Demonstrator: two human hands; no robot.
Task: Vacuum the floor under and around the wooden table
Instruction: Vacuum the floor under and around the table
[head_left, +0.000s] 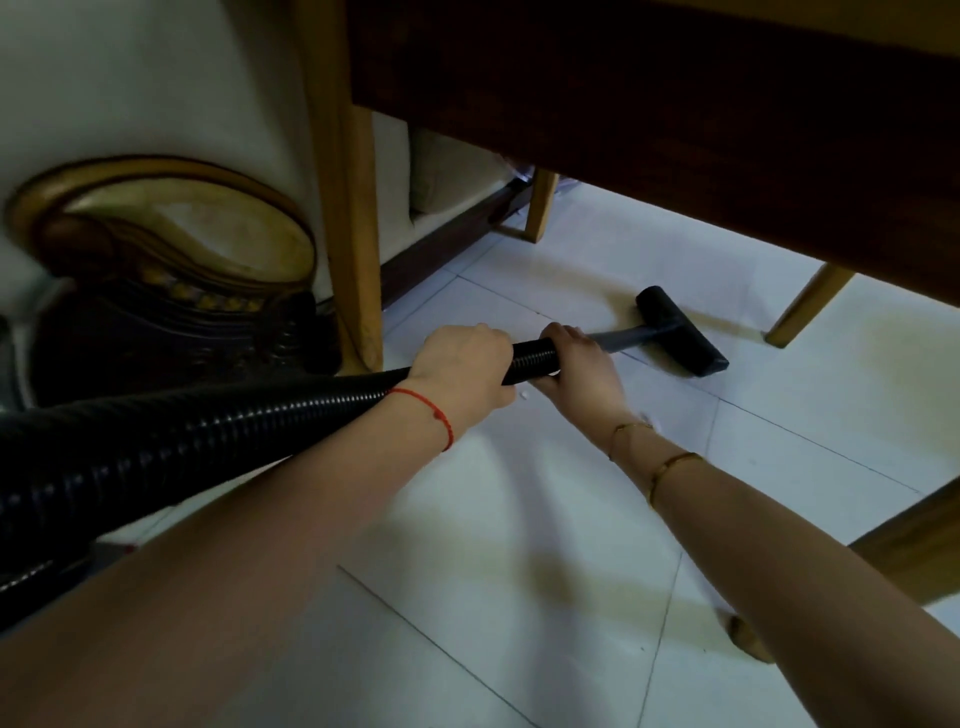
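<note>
Head view: hose (532, 358) inside curled fingers (563, 332).

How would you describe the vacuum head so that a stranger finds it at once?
Look under the dark wooden table, on the pale tiled floor. Between the light wooden legs lies the vacuum head, a flat black bar on a grey tube. It is the only black thing on the tiles there.

Both hands, left hand (462, 366) and right hand (582, 364), grasp the black hose (208, 441), nozzle (680, 332) on the tiled floor (519, 519) under the table (675, 104).
</note>
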